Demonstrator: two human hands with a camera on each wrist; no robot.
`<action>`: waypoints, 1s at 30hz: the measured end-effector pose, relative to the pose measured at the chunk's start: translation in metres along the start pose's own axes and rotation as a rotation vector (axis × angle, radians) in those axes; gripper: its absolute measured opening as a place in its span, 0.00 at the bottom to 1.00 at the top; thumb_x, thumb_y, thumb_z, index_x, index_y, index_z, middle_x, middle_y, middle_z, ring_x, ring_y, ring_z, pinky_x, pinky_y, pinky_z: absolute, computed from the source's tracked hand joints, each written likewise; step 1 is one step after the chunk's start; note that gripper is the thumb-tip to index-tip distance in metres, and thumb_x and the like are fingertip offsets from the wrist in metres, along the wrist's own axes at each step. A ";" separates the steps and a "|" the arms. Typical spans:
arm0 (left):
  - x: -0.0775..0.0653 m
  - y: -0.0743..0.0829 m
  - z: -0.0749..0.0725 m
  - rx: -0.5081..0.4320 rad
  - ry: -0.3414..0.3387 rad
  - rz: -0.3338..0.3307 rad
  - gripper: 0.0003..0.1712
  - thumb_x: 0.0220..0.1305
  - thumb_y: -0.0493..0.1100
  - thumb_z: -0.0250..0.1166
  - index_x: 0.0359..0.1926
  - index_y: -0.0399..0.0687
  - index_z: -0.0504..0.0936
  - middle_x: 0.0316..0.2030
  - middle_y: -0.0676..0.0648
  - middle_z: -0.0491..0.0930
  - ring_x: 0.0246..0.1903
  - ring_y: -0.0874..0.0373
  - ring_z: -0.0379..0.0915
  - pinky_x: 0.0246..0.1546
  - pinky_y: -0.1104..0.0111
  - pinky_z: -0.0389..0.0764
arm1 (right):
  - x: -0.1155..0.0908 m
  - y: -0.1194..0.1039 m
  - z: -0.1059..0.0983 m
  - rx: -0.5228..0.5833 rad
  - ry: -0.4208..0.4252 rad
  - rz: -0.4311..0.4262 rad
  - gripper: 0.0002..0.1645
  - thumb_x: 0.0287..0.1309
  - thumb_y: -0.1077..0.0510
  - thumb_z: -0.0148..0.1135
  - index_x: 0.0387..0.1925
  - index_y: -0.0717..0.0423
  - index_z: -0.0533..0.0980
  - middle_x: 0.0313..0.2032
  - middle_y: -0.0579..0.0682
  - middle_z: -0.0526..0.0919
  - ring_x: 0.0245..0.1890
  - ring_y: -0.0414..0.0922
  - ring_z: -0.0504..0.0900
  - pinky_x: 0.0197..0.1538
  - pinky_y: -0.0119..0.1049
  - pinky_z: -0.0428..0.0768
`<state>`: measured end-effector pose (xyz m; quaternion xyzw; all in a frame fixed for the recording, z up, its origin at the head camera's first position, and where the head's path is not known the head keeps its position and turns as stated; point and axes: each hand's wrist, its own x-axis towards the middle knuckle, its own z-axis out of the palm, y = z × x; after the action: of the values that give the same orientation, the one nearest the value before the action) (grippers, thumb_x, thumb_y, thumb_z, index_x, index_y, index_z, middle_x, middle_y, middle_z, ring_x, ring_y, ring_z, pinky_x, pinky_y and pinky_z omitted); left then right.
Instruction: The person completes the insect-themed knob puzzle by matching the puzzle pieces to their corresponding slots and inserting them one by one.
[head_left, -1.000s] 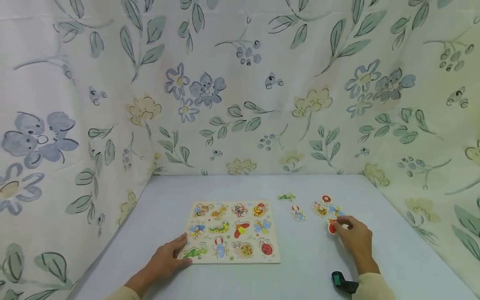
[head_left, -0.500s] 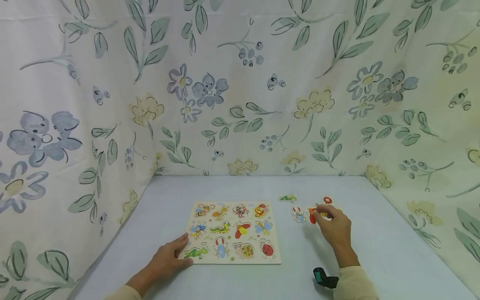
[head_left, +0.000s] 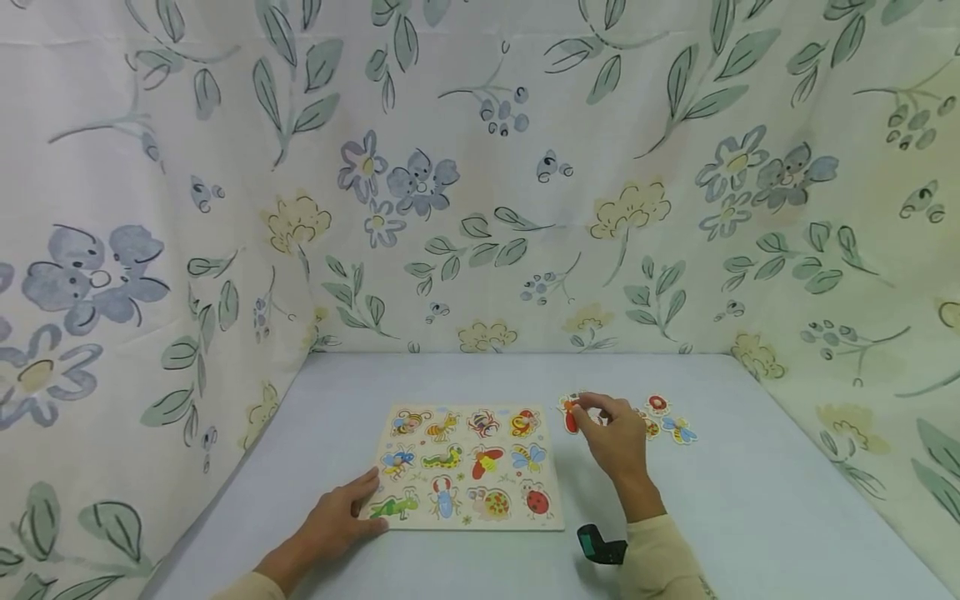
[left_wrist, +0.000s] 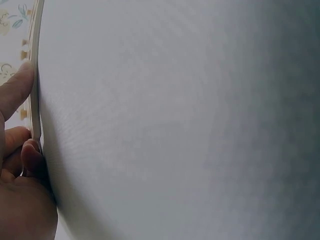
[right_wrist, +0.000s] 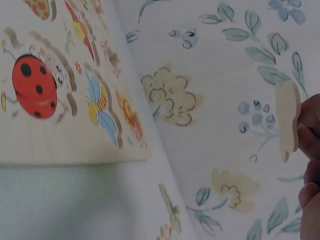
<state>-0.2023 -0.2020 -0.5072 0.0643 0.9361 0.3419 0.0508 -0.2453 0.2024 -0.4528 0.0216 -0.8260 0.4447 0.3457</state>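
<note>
A wooden insect puzzle board (head_left: 465,527) lies flat on the table, its recesses printed with insects. My left hand (head_left: 337,517) grips the board's lower left corner, thumb at the bottom and fingers along the left side. In the left wrist view, fingers (left_wrist: 17,90) rest over the board's edge. My right hand (head_left: 618,433) pinches a red-winged insect puzzle piece (head_left: 571,414) above the table, just off the board's upper right corner. The right wrist view shows that piece (right_wrist: 286,120) edge-on with its plain wood side. Behind the right hand, other loose pieces are mostly hidden.
Right of the right hand lie a yellow-and-blue winged insect piece (head_left: 679,430), a round red piece (head_left: 657,405) and a partly covered snail piece (head_left: 652,428). A green grasshopper piece (right_wrist: 171,207) shows in the right wrist view. Floral curtain (head_left: 480,250) encloses the table.
My right hand has carried the red insect piece leftward and slightly back, from the loose pieces toward the board's upper right corner. The left hand has stayed on the board.
</note>
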 end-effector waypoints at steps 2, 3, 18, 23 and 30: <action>0.000 0.000 0.000 -0.004 0.000 0.002 0.48 0.44 0.53 0.77 0.65 0.39 0.70 0.69 0.46 0.60 0.68 0.42 0.52 0.65 0.47 0.57 | -0.001 -0.006 0.006 0.021 -0.007 -0.036 0.09 0.53 0.61 0.71 0.38 0.58 0.85 0.34 0.49 0.85 0.37 0.49 0.75 0.37 0.46 0.76; 0.000 0.000 0.001 -0.006 -0.001 0.003 0.48 0.44 0.53 0.77 0.65 0.39 0.70 0.69 0.46 0.60 0.68 0.42 0.52 0.65 0.47 0.57 | -0.001 -0.008 0.010 0.037 -0.009 -0.057 0.09 0.52 0.62 0.71 0.37 0.59 0.85 0.33 0.49 0.85 0.36 0.50 0.76 0.37 0.46 0.76; 0.001 0.000 0.001 -0.008 -0.001 0.002 0.48 0.44 0.51 0.77 0.65 0.39 0.70 0.69 0.45 0.60 0.68 0.41 0.52 0.65 0.46 0.57 | -0.015 -0.028 0.062 0.160 -0.090 -0.119 0.06 0.51 0.65 0.72 0.33 0.53 0.87 0.34 0.41 0.86 0.39 0.42 0.78 0.43 0.44 0.78; 0.002 0.000 0.002 -0.009 -0.004 -0.010 0.48 0.44 0.51 0.77 0.66 0.40 0.69 0.69 0.46 0.59 0.68 0.42 0.52 0.65 0.47 0.57 | -0.020 -0.032 0.075 0.159 -0.131 -0.127 0.05 0.51 0.64 0.72 0.32 0.54 0.87 0.33 0.39 0.86 0.37 0.42 0.77 0.39 0.43 0.80; 0.001 0.002 0.001 0.007 0.000 -0.009 0.48 0.44 0.52 0.77 0.66 0.39 0.69 0.69 0.46 0.59 0.68 0.42 0.52 0.64 0.46 0.57 | -0.027 -0.035 0.089 0.143 -0.166 -0.152 0.04 0.51 0.63 0.72 0.31 0.53 0.88 0.33 0.38 0.86 0.37 0.42 0.78 0.37 0.40 0.81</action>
<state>-0.2032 -0.1995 -0.5069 0.0604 0.9376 0.3384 0.0522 -0.2617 0.1072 -0.4757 0.1453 -0.8139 0.4718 0.3064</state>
